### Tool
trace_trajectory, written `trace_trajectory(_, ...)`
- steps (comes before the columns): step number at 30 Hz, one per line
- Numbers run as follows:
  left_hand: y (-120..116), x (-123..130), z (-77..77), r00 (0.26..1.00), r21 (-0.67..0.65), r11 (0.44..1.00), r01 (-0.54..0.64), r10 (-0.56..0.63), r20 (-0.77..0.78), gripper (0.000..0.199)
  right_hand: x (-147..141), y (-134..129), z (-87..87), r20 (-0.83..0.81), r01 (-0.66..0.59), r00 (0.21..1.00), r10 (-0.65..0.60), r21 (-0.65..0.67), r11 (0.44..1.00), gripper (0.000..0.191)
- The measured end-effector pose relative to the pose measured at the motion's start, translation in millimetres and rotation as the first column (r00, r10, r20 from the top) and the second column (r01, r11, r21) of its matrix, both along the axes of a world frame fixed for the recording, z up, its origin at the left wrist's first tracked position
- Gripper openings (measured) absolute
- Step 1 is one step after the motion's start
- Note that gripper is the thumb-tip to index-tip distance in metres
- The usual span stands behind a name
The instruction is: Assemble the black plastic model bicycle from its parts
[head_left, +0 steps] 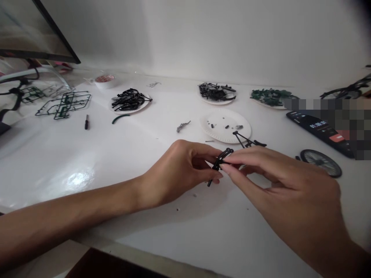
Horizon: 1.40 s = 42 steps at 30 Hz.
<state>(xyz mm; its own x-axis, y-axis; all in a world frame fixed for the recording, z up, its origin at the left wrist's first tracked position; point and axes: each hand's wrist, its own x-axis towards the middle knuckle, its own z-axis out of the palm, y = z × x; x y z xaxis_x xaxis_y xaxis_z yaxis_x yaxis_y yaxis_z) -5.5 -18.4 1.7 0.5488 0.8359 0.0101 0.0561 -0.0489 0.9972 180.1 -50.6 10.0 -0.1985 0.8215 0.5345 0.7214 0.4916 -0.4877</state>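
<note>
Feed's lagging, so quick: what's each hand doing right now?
Left hand: closed, holding a small black part.
Right hand: closed, pinching at the same part; any smaller piece inside can't be told.

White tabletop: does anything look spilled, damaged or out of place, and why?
A grey part and curved green piece look stray, lying on the tabletop while paper plates gather other pieces. Tiny specks on the near side might be dropped bits. No clear damage shows on the held black part.

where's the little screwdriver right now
In the head view, the screwdriver lies on the white table toward the left, just below the right end of the green sprue frame and left of the curved green strip.
</note>
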Motion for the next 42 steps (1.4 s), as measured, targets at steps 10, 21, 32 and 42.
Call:
trace_trajectory(10,14,-7,1.5,0.982,-0.377,0.916,0.138,-0.076,0.175,0.039,1,-12,4.1,0.024,0.028,0.999,-0.029,0.045,0.999,0.017)
trace_trajectory(21,9,-8,-3.8,0.991,-0.167,0.983,0.077,-0.057,0.121,0.009,5,-13,6.5,0.023,-0.054,0.998,0.053,0.022,0.998,0.015)
trace_trajectory(32,3,-12,9.1,0.988,-0.197,0.969,0.153,-0.151,0.025,0.055,6,-18,10.5,0.079,0.061,0.995,-0.057,-0.052,0.997,0.013)
trace_trajectory(42,7,-15,-0.7,0.988,-0.231,0.968,0.102,-0.126,-0.090,0.063,18,-15,7.0,0.102,-0.205,0.972,0.211,-0.072,0.976,0.016)
